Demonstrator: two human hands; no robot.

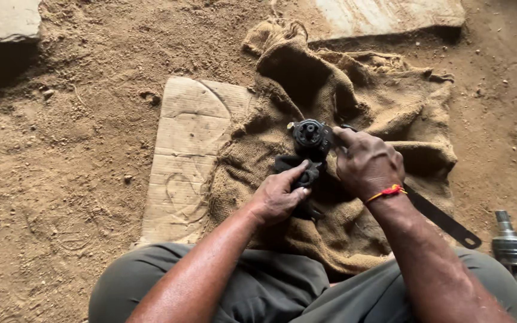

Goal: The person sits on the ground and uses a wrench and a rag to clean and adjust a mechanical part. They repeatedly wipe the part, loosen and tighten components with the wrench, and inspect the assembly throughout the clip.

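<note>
A small black metal part [310,136], round-faced with a hub at its centre, is held up above a piece of brown sacking [354,107], roughly mid-frame. Right hand [367,162]: grip closed around the right side of the part, fingers wrapped over it, thumb side towards the round face; a red and yellow thread band [387,192] sits on that wrist. Left hand [279,195]: grip closed on a dark cloth [297,170], pinched between thumb and fingers and pressed against the lower left of the part; cloth and part are touching. A flat dark metal bar [444,220] with a hole near its end runs out from under the right wrist towards the lower right, lying across the edge of the sacking; its upper end is hidden by the hand. The sacking is rumpled and spread over the sandy floor [61,167], partly overlapping a sheet of worn cardboard [184,155] to its left. Grey trouser knees [270,287] fill the bottom of the view. At the lower right edge, apart from the sacking, stands a metal shaft [513,248] with a stepped collar. Pale stone slabs [384,15] lie along the top edge.
</note>
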